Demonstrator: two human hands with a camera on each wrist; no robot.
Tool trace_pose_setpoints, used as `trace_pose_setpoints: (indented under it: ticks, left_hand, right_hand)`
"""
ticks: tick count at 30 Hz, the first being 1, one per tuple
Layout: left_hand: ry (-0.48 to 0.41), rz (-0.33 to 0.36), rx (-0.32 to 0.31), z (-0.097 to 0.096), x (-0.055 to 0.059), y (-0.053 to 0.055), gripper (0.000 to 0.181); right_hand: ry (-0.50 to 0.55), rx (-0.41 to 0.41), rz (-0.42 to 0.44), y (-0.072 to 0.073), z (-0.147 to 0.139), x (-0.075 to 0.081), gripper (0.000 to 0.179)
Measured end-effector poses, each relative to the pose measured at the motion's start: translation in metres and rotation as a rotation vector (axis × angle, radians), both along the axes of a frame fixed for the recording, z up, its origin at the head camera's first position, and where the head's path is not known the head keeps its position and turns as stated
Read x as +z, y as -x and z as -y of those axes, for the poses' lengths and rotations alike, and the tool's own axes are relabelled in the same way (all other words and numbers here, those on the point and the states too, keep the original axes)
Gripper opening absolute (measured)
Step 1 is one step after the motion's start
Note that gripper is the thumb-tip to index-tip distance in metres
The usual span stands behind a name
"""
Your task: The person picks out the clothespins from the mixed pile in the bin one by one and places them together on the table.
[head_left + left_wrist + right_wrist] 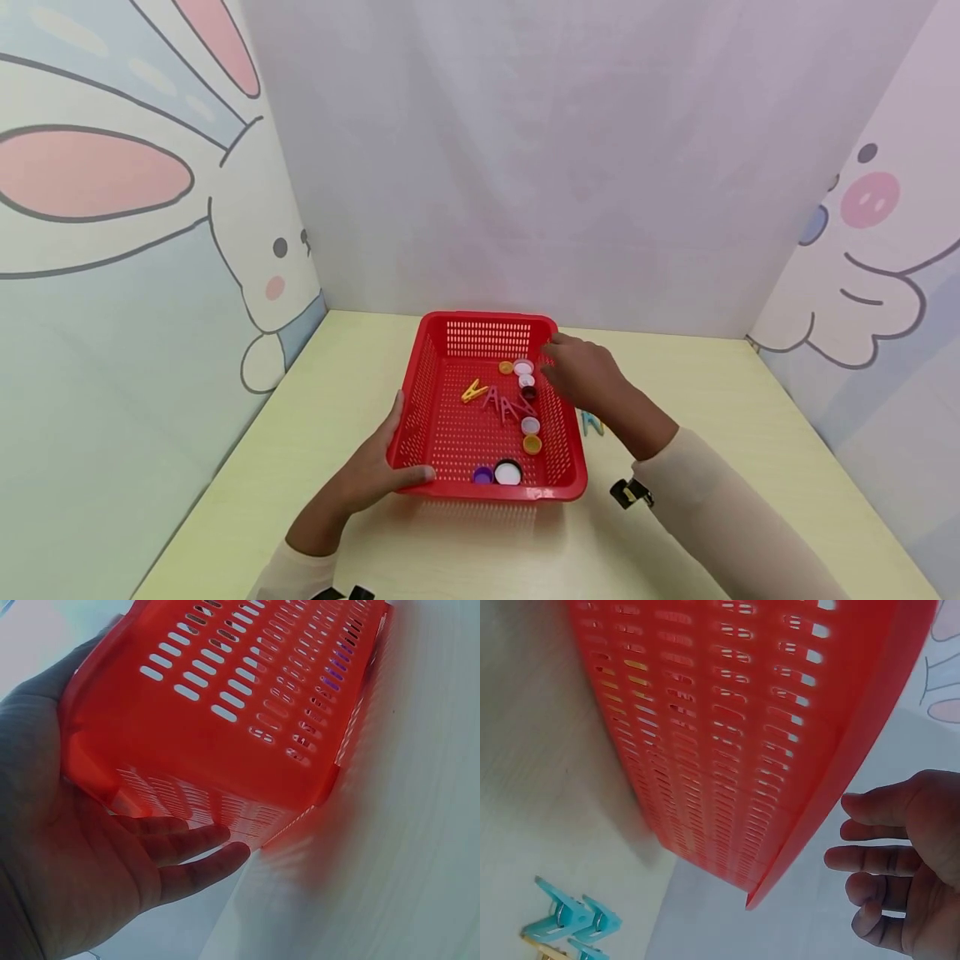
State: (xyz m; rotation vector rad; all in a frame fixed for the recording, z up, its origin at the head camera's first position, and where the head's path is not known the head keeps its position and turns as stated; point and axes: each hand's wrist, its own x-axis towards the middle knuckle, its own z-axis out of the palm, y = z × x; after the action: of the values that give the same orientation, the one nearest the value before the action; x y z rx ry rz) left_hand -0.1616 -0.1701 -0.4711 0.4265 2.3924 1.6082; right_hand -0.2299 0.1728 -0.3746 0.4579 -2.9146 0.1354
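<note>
A red plastic basket (pixel 487 492) stands on the table, pierced with slots. My left hand (pixel 367 467) grips its near left corner, with the thumb over the front rim and the other fingers along the outside of the wall. Above the right rim hangs my right hand (pixel 588 379), its fingers loosely bent; the right wrist view shows nothing in them. Inside the basket lie a yellow clothespin (pixel 473 390), several dark pink clothespins (pixel 507 408), and bottle caps, among them a purple cap (pixel 483 476), a black-rimmed white cap (pixel 508 473) and a yellow cap (pixel 532 444).
Outside the basket's right wall, teal clothespins (pixel 561 919) and a yellowish one lie on the pale wooden table (pixel 697 450). A grey wall (pixel 517 167) closes off the back, and side panels with cartoon animals flank the table.
</note>
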Motion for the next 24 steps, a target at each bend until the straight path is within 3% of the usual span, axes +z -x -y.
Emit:
trace_pose_setpoints:
  ticks: [7, 15, 20, 24]
  left_hand:
    - [0.004, 0.012, 0.016, -0.001, 0.000, 0.000, 0.141]
    - [0.036, -0.003, 0.024, -0.001, -0.001, -0.001, 0.141]
    - [0.024, 0.001, 0.018, -0.002, 0.000, -0.001, 0.141]
    - [0.025, 0.003, 0.018, -0.001, 0.001, 0.000, 0.140]
  right_hand:
    - [-0.128, 0.070, 0.050, 0.009, 0.014, 0.010, 0.043]
    - [-0.207, 0.122, 0.051, 0.016, 0.020, 0.041, 0.034]
    - [-0.192, 0.135, 0.091, 0.022, 0.028, 0.057, 0.033]
    - [-0.079, 0.114, 0.141, 0.032, 0.037, 0.070, 0.033]
